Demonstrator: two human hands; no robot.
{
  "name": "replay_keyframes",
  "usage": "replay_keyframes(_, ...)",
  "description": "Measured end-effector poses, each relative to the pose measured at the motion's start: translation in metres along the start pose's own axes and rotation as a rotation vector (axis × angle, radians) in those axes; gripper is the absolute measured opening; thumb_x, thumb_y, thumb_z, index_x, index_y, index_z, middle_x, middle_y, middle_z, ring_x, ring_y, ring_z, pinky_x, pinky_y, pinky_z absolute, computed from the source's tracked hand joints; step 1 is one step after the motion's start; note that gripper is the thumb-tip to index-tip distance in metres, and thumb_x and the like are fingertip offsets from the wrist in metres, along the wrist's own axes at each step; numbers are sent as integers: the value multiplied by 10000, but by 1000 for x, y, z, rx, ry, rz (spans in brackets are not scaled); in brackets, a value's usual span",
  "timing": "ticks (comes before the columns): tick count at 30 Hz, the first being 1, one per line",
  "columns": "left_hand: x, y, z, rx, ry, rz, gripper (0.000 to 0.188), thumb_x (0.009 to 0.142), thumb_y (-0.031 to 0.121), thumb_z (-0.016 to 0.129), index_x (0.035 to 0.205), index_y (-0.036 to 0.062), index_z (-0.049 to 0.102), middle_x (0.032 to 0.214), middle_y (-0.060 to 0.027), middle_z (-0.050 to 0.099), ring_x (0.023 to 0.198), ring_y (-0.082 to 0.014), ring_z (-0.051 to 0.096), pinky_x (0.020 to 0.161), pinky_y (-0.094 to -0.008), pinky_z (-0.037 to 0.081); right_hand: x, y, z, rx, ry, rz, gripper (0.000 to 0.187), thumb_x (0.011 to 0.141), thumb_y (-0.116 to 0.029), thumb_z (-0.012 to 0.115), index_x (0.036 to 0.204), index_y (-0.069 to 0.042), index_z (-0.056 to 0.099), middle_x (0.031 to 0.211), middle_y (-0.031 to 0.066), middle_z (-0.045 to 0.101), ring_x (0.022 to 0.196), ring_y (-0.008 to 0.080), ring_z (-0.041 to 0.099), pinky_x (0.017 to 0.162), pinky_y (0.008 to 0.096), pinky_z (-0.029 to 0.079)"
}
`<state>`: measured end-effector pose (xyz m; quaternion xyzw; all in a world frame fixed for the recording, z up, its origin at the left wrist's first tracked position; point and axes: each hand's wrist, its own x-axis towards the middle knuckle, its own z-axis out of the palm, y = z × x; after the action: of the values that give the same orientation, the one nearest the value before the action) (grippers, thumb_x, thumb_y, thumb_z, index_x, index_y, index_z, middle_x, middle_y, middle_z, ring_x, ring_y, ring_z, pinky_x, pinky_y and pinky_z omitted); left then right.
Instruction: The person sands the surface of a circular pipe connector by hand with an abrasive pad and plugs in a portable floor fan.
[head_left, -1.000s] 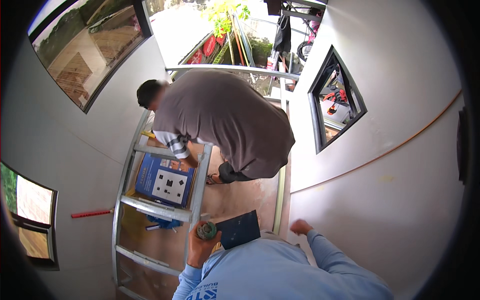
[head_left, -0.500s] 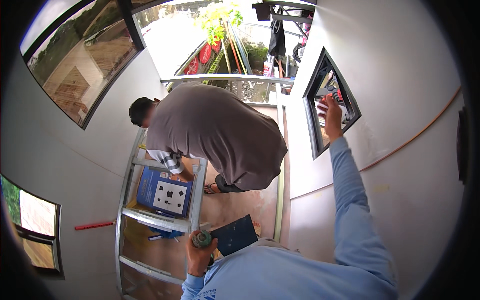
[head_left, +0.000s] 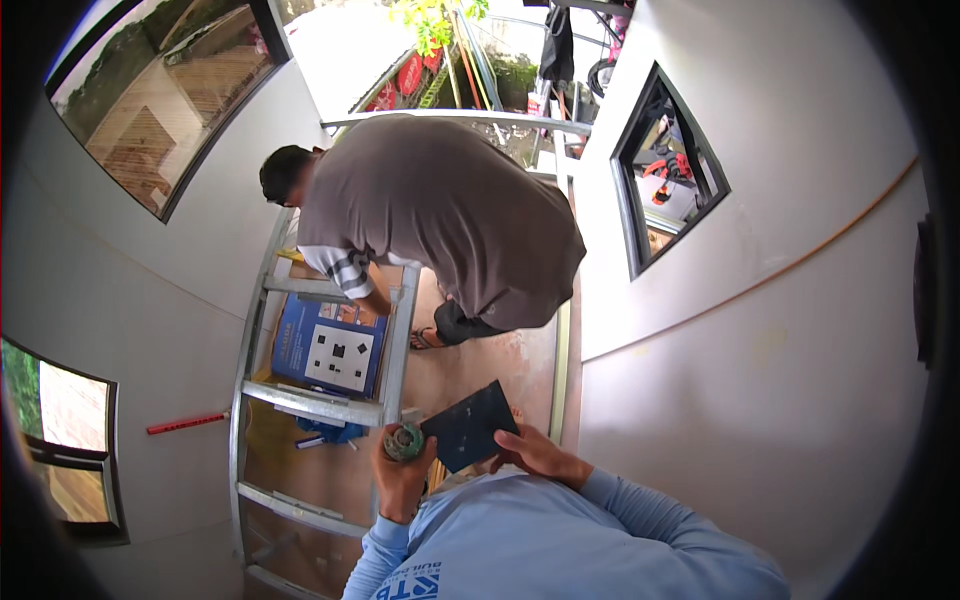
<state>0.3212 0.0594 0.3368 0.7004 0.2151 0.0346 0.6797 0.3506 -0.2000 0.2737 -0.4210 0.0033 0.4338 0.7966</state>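
Observation:
My left hand (head_left: 400, 485) is closed around a round, green-rimmed thing (head_left: 405, 442), whose kind I cannot make out. Beside it, a dark, flat rectangular sheet (head_left: 468, 425) with pale specks reaches from my left fingers across to the right. The right hand (head_left: 540, 456) pinches that sheet at its right edge, with the thumb on top and the other fingers mostly underneath. Both hands are in front of my light-blue shirt, close to the right rail of a metal ladder (head_left: 395, 345).
A co-worker in a brown shirt (head_left: 440, 220) bends over the ladder, one arm by a blue box (head_left: 325, 345). On the right wall, a black-framed window (head_left: 628, 215) shows an orange-and-black thing (head_left: 660, 196). A red bar (head_left: 187, 423) is at the left wall.
My right hand has come down from the right-hand window to the dark sheet and grips its edge. An orange-and-black thing now shows in the window where the hand was. The co-worker stays bent over.

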Motion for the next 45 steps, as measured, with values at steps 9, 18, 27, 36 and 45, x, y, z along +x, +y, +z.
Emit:
replay_keyframes(9, -23, -17, -23, -5, -78, 70, 374, 893, -16, 905, 1178, 17, 665, 995, -7, 713, 869, -86, 671, 774, -269, 573, -13, -4, 76, 397, 378, -250, 408, 1074, -202, 784, 1451, -109, 660, 1295, 38, 773, 1167, 190, 750, 963, 426, 620)
replay_keyframes(18, -61, -9, -42, 103, -371, 67, 532, 861, 180, 1000, 1118, 49, 552, 914, -48, 724, 839, -120, 700, 779, -284, 578, -66, -21, 94, 255, 484, -382, 250, 1077, -129, 753, 1314, -52, 767, 1201, 47, 822, 1099, 162, 781, 984, 326, 612)
replay_keyframes(27, -77, -27, -40, -28, -594, 126, 472, 1043, 441, 682, 1131, -15, 603, 966, -162, 773, 913, -218, 771, 832, -351, 597, -97, -14, 112, -554, 552, -511, 248, 1123, -107, 689, 1347, -15, 739, 1181, 54, 750, 1110, 155, 706, 1009, 306, 540)
replay_keyframes(36, -73, -36, -50, -42, -587, 125, 672, 1158, 550, 340, 957, -9, 654, 806, -158, 766, 762, -216, 748, 725, -327, 572, -102, -10, 112, -1086, 451, -694, 290, 1044, -35, 730, 1328, -50, 783, 1220, 133, 747, 1111, 316, 734, 996, 424, 584)
replay_keyframes(45, -68, -31, -36, -171, -514, -95, 1052, 1093, 846, 45, 966, 7, 666, 873, -87, 727, 813, -178, 665, 791, -307, 520, -101, -25, 124, -1476, 308, -701, 605, 804, 8, 796, 1385, -159, 789, 1286, 49, 758, 1156, 294, 722, 982, 437, 606)
